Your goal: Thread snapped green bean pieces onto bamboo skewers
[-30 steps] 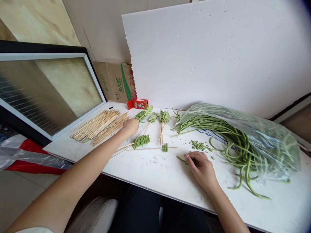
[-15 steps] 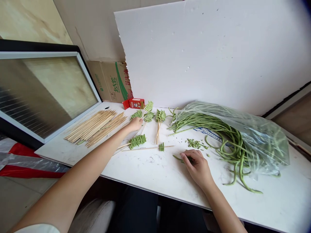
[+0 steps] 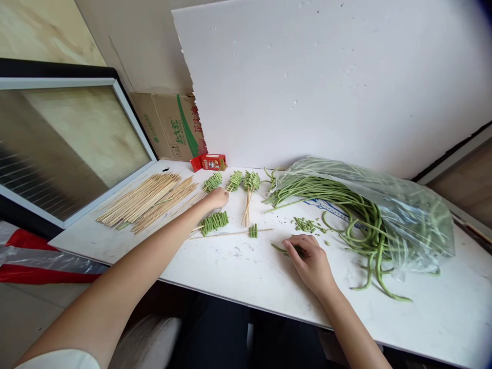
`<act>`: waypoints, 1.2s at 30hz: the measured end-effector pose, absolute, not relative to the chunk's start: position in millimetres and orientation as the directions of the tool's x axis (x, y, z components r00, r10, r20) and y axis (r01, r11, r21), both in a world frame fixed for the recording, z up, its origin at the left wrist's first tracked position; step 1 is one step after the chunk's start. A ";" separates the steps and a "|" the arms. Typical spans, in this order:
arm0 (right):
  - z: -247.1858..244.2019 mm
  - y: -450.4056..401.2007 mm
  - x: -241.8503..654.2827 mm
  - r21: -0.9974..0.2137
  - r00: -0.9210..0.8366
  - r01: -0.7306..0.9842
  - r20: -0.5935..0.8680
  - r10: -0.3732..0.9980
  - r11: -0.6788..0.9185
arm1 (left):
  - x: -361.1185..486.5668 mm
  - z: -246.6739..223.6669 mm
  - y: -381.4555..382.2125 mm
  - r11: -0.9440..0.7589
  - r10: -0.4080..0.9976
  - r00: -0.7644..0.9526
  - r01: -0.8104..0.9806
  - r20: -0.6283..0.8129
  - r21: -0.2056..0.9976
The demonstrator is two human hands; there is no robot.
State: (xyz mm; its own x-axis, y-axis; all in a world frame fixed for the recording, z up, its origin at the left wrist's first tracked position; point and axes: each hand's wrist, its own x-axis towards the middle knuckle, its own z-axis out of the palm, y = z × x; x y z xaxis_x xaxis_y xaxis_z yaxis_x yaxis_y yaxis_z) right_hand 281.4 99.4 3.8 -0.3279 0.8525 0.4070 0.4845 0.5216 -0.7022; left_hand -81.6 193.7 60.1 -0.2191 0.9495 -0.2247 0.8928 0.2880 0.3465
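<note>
My left hand (image 3: 217, 199) is closed at the stick end of a bean skewer (image 3: 234, 180), whose cut green pieces lie at the back of the table. To its left rests another bean skewer (image 3: 212, 181), and to its right a bunch of loaded skewers (image 3: 252, 180) with crossed sticks. Nearer me are a filled skewer (image 3: 215, 223) and a stick with a few bean pieces (image 3: 253, 231) on it. My right hand (image 3: 309, 259) rests on the table, fingers curled over long bean pieces (image 3: 282, 249) that are partly hidden.
Bare bamboo sticks (image 3: 140, 200) lie in piles at left, beside a framed glass panel (image 3: 77, 148). A small red box (image 3: 213, 162) stands at the back. Long beans (image 3: 326, 197) spill from a clear plastic bag (image 3: 418, 220) at right. Short bean bits (image 3: 305, 224) lie before it.
My left hand has lowered the bean skewer it holds onto the table, beside the bunch. The right hand stays in place. The view has shifted slightly.
</note>
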 end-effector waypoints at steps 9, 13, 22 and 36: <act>5.1 99.0 281.3 -0.701 -0.324 0.490 0.405 0.855 0.518 | -74.2 59.3 197.1 0.292 0.952 -0.261 0.933 -0.162 0.212; 4.0 99.4 281.7 -0.699 -0.326 0.487 0.411 0.851 0.524 | -76.7 58.7 197.5 0.307 0.949 -0.287 0.935 -0.132 0.177; 5.0 99.6 280.9 -0.705 -0.320 0.488 0.403 0.857 0.514 | -78.2 61.3 193.9 0.292 0.956 -0.286 0.944 -0.058 0.155; 60.8 106.7 223.5 -0.594 -0.330 0.613 0.408 0.852 0.521 | -69.0 71.5 206.8 0.302 0.952 -0.293 0.945 -0.085 0.126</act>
State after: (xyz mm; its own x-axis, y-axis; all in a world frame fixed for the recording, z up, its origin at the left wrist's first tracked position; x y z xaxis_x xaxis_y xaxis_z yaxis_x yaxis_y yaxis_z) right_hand 223.5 106.7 60.8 -0.3295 0.8516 0.4076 0.6132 0.5213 -0.5935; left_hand -69.0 206.8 71.5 -0.2933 0.9522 -0.0850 0.9449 0.3022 0.1257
